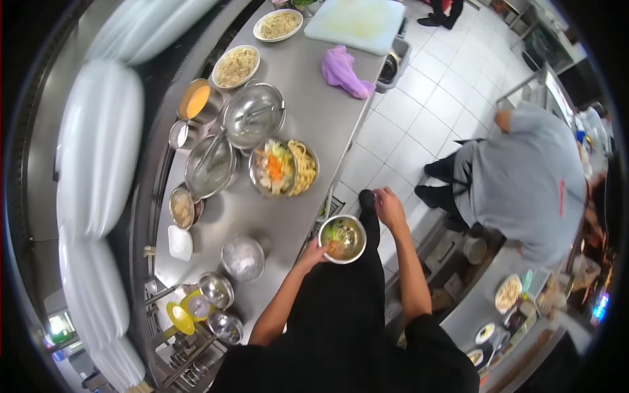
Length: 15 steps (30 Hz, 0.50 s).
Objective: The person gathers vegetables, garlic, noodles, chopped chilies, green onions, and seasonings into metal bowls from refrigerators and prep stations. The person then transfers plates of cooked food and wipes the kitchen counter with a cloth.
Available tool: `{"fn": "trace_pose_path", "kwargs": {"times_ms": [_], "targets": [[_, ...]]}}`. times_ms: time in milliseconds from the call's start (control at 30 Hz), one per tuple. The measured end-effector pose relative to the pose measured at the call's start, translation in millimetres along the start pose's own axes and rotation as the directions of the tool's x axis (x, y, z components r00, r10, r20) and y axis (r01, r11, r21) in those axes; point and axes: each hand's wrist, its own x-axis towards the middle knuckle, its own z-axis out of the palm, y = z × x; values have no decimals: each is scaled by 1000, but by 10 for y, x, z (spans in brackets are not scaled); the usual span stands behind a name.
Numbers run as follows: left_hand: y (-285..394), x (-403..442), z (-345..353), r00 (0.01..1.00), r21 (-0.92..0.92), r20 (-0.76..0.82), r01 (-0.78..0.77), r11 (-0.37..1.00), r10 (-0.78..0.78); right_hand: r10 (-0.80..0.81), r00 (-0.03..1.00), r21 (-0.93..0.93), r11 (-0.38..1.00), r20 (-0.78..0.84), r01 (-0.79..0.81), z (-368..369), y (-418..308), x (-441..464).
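Note:
My left hand grips the rim of a small metal bowl, thumb over its edge. The bowl is held in front of my body, beside the steel counter's edge. Inside it are chopped greens and some orange bits. My right hand is raised to the right of the bowl, apart from it, with its fingers bent together; whether anything is between them is hidden. On the counter nearest the bowl stands a larger bowl with cut vegetables and thick noodles.
The steel counter on the left bears strainers, plates of noodles, a pot of orange liquid, a purple cloth and a cutting board. A co-worker in grey stands at the right-hand counter, across the tiled floor.

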Motion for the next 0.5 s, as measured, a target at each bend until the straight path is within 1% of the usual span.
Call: {"fn": "trace_pose_path", "kwargs": {"times_ms": [33,100,133,167,200,233,267,333,433,500], "targets": [[-19,116,-38,999,-24,-42,1,1000,-2,-57,998,3,998,35,57,159,307,416],[-66,335,-53,994,-54,-106,19,998,-25,-187,981,160,971,46,178,632,698,1299],[-91,465,-54,993,-57,-107,39,998,-45,-251,965,-2,968,77,252,982,908,1736],[-103,609,-60,992,-67,-115,49,997,-56,-322,939,-161,927,122,339,1287,1045,2163],[-132,726,-50,990,-82,-124,58,995,-68,-245,957,222,953,157,207,1431,1055,2454],[-164,834,-20,988,-114,-133,68,991,-84,-166,967,564,825,192,30,1569,1056,2744],[-174,945,26,985,-145,-144,73,987,-94,-117,970,674,737,211,-58,1740,1033,2995],[-56,1152,145,980,-188,-167,73,979,-105,-56,972,663,740,229,-114,1978,1045,3289],[369,1292,370,977,-240,-202,22,971,-72,-34,968,638,758,249,-138,2162,1129,3519],[359,1460,395,983,-276,-166,26,961,-74,-24,963,629,762,268,-156,2198,1165,3588]]}}
